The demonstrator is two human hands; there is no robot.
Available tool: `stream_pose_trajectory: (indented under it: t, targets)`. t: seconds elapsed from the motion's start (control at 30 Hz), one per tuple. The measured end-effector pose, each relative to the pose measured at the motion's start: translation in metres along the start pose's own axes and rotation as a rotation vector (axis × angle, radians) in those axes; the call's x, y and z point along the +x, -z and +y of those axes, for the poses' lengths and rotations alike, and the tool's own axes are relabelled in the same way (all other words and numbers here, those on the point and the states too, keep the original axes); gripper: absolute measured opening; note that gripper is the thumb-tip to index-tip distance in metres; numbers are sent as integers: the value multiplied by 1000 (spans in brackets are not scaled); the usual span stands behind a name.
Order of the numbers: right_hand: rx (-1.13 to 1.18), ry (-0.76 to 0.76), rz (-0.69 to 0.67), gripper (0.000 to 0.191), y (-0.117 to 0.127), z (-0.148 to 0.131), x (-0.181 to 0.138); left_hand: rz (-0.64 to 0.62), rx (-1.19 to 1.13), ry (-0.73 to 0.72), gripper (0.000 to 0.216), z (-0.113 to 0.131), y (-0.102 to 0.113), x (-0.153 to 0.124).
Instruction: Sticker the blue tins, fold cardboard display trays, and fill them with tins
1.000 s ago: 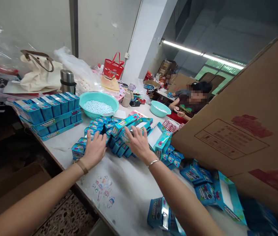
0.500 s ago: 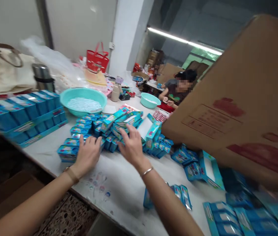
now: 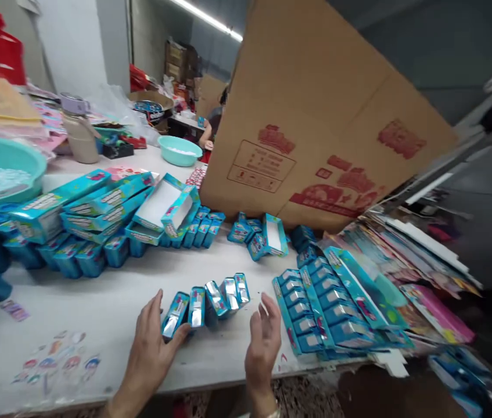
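A short row of small blue candy boxes (image 3: 208, 303) with shiny ends lies near the front edge of the white table (image 3: 89, 302). My left hand (image 3: 150, 348) rests at the row's left end, fingers spread, thumb touching the nearest box. My right hand (image 3: 264, 343) hovers just right of the row, fingers loosely curved and apart, holding nothing. To the right sits a blue display tray (image 3: 315, 307) filled with several small boxes. A big heap of blue boxes and open trays (image 3: 97, 220) lies farther back on the left.
A large tilted cardboard carton (image 3: 315, 116) stands at the back right. Teal bowls of white pills sit at the left (image 3: 2, 168) and farther back (image 3: 180, 150). Flat printed cartons (image 3: 402, 255) are stacked right. Another person's arm (image 3: 205, 138) shows behind the carton.
My view swung right. Both hands left the big heap of blue boxes and came back toward me, now framing the short row of boxes near the table's front edge.
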State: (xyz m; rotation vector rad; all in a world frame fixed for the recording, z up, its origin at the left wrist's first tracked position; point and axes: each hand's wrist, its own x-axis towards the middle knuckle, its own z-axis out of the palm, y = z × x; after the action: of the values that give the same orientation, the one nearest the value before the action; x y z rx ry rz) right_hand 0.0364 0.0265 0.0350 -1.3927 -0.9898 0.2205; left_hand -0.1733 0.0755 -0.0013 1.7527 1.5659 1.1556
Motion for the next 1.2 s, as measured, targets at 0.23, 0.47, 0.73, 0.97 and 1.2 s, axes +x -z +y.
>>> stream_pose_trajectory:
  t: [0.23, 0.47, 0.73, 0.97, 1.2]
  targets:
    - [132, -337, -432, 74, -8, 82, 84, 60, -245, 187, 107, 26, -48, -21]
    - [-168, 267, -882, 81, -5, 7, 110, -11, -265, 245, 107, 32, -46, -21]
    - [-597, 802, -1381, 94, -42, -25, 120, -363, -394, -1, 124, 18, -20, 17]
    - [-606, 729, -1123, 71, -56, -10, 90, -276, -335, 16, 111, 10, 7, 39]
    - [-791, 648, -847, 62, -59, -27, 41, -230, -131, 69, 113, -21, 46, 28]
